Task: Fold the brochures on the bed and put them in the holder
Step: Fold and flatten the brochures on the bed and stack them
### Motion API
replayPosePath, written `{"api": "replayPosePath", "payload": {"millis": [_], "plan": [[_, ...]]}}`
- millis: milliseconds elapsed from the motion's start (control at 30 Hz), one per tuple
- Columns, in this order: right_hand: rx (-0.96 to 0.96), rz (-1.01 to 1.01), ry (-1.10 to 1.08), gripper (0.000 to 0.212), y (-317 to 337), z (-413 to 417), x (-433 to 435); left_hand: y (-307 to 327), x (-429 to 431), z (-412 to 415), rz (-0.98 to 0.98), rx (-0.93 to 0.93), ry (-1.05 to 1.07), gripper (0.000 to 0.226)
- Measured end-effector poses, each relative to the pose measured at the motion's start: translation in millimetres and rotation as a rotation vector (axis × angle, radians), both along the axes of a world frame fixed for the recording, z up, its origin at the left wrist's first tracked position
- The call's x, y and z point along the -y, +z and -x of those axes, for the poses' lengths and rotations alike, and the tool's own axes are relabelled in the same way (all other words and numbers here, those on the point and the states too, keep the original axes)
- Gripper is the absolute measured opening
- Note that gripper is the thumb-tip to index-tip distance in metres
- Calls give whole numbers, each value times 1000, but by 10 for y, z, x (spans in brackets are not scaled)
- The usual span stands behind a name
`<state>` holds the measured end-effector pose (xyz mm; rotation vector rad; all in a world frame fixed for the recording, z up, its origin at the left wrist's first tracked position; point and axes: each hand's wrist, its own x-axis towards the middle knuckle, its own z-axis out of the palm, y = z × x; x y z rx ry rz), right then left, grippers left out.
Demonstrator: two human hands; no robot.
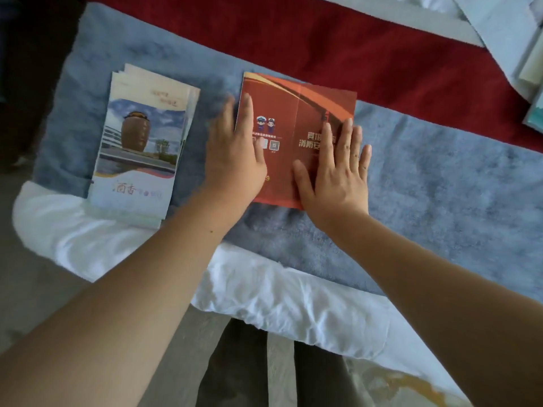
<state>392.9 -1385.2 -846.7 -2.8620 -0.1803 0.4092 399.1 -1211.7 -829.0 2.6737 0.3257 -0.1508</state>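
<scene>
A red brochure [296, 113] lies flat on the blue blanket [440, 177], showing two panels with a crease down its middle. My left hand [235, 154] rests flat on its left panel and left edge, fingers straight. My right hand [338, 168] presses flat on the right panel, fingers spread and straight. To the left sits a stack of folded brochures [141, 148] with a brown jar pictured on the top one. No holder is plainly in view.
A red cloth [323, 39] runs across the bed behind the blanket. White bedding [279, 295] hangs over the near edge. Pale papers or boxes [523, 54] lie at the far right corner. The floor and my legs show below.
</scene>
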Motion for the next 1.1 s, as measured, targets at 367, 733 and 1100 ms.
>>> {"api": "replayPosePath", "payload": {"millis": [367, 733, 1100], "plan": [[-29, 12, -30, 78, -88, 62, -260, -208, 48, 310, 68, 11, -62, 61], [-47, -203, 9, 62, 3, 32, -593, 24, -88, 243, 211, -29, 1, 63], [-124, -802, -75, 63, 143, -44, -896, 307, -291, 137, 420, -19, 71, 63]]}}
